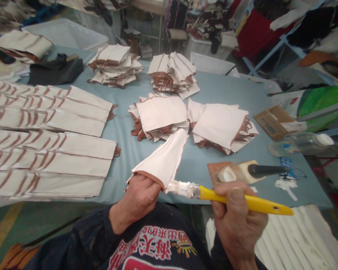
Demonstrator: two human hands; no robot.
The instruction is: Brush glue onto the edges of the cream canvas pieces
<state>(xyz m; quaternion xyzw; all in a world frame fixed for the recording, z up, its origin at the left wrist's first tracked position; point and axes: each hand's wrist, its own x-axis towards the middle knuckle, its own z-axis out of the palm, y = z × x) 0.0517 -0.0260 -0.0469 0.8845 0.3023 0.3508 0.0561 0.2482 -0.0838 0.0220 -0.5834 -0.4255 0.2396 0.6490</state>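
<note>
My left hand [141,197] is closed, fingers tucked under the brown edge of a curved cream-coloured fabric or leather piece [160,159]. My right hand [238,221] grips a paintbrush [242,200] by its yellow handle. White paste coats the bristles, and their tip touches or nearly touches the lower right corner of the cream piece. Two piles of similar pieces, the left pile [162,112] and the right pile [221,125], lie just beyond. A cut-open plastic container [236,170] with white stuff inside and a dark-handled tool stands beyond my right hand.
Rows of overlapped cream pieces [81,153] cover the table's left side. More stacks [115,65] stand at the back of the blue-grey table [259,101]. On the right are a cardboard box [273,122] and a clear jar [301,142]. Dark cloth [56,69] lies back left.
</note>
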